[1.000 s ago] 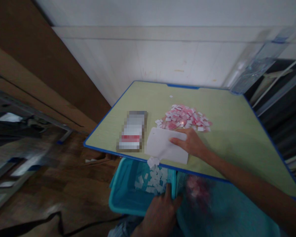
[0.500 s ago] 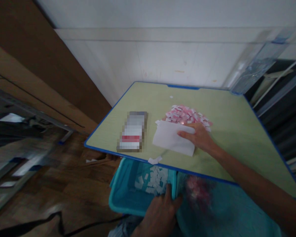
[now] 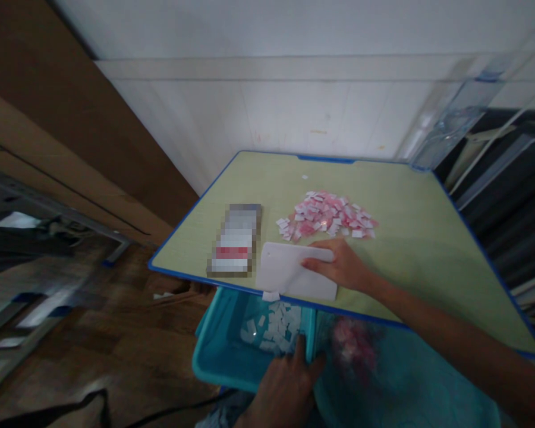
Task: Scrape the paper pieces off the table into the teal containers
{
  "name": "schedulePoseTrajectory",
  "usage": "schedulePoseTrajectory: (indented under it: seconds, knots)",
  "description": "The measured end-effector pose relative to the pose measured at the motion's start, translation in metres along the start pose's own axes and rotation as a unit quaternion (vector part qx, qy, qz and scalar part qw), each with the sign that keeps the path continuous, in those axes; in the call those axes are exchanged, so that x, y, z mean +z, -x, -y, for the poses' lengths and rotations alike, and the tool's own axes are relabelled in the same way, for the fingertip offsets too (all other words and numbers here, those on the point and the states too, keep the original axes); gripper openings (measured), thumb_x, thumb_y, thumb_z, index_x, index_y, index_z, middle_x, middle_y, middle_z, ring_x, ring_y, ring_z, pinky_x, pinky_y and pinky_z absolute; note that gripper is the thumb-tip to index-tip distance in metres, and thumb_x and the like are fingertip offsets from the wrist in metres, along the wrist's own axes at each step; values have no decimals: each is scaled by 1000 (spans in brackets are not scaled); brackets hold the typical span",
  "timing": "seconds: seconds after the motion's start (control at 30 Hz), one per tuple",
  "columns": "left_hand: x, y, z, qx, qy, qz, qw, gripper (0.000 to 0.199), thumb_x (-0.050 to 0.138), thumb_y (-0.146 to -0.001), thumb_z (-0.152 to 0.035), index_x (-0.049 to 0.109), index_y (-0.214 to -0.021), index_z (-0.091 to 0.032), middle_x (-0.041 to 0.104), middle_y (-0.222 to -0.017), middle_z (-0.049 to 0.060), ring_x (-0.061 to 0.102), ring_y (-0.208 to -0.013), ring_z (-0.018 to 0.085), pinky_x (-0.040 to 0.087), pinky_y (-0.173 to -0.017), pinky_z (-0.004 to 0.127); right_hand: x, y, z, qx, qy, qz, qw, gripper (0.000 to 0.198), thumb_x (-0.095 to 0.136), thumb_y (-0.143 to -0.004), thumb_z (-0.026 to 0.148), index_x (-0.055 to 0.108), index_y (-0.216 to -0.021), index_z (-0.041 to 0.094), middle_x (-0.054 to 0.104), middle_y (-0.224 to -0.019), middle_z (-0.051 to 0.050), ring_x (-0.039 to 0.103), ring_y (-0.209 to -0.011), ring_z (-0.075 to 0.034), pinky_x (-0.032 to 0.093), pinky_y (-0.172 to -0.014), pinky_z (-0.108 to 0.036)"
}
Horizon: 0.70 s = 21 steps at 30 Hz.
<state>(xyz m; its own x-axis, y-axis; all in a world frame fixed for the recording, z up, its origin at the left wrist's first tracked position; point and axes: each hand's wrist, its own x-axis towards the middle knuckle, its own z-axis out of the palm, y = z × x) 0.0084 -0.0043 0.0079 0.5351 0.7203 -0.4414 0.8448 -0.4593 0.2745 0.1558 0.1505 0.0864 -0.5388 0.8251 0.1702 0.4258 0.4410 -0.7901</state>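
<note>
My right hand (image 3: 341,264) grips a flat white scraper (image 3: 289,273) with rounded corners, thumb on its near face. The scraper stands tilted on the table near its front edge, with small white slips (image 3: 271,296) at its lower edge. Behind it lies a spread pile of pink pieces and white slips (image 3: 330,214), apart from the scraper. My left hand (image 3: 288,380) is closed on the rim of a teal bin (image 3: 232,374) below the table edge, index finger over the rim and thumb to its right. White slips (image 3: 283,327) lie inside that bin.
The pale green table (image 3: 414,238) has a blue edge. A pixelated phone-shaped object (image 3: 236,241) lies at its left. A second teal container (image 3: 405,380) holds pink pieces (image 3: 354,345). A clear plastic bottle (image 3: 455,125) stands at the back right corner, against the white wall.
My right hand has drawn the scraper toward the table's front edge and slightly left, away from the pile. My left hand has stayed at the bin rim.
</note>
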Motion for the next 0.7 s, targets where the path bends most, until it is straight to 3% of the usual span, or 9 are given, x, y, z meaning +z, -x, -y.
schedulePoseTrajectory:
  seconds: [0.23, 0.37, 0.43, 0.53, 0.63, 0.7]
  knots:
    - [0, 0, 1, -4, 1, 14, 1000, 51, 43, -81, -19, 32, -129, -33, 34, -131, 19, 62, -76, 25, 50, -64, 41, 9, 2, 5, -42, -16, 1, 999, 22, 57, -76, 31, 64, -68, 12, 61, -59, 0, 51, -53, -8, 35, -48, -19]
    - [1, 0, 2, 2, 5, 5, 1000, 50, 44, -79, -18, 35, -127, -31, 34, -131, 20, 62, -77, 27, 50, -64, 43, -4, 1, 9, -54, -42, 10, 998, 21, 58, -75, 32, 66, -71, 13, 61, -58, 1, 48, -49, -6, 33, -44, -17]
    - [2, 0, 2, -2, -2, 9, 1000, 54, 45, -77, -16, 34, -128, -32, 33, -131, 22, 62, -77, 28, 50, -63, 44, -22, 1, 6, -35, -53, -31, 997, 24, 58, -74, 36, 68, -74, 15, 60, -57, 2, 46, -45, -6, 31, -41, -17]
    - [3, -1, 3, 3, -4, 17, 1000, 57, 45, -76, -14, 33, -129, -32, 31, -132, 23, 61, -79, 29, 49, -63, 44, -58, 7, -7, 34, -54, -148, 987, 26, 63, -68, 40, 69, -73, 15, 62, -60, 0, 50, -47, -9, 33, -41, -20]
    - [2, -3, 3, 1, 3, 26, 1000, 58, 46, -76, -14, 32, -130, -32, 30, -133, 22, 61, -81, 29, 49, -65, 45, -95, 18, -31, 112, -63, -219, 967, 26, 67, -65, 39, 68, -78, 17, 65, -65, -2, 53, -52, -12, 38, -45, -23]
    - [1, -4, 3, -6, 7, 37, 999, 60, 46, -76, -14, 31, -131, -33, 30, -134, 21, 61, -82, 29, 49, -67, 45, -115, 26, -50, 119, -54, -287, 949, 26, 66, -65, 40, 67, -79, 18, 65, -66, -3, 52, -53, -12, 39, -47, -24]
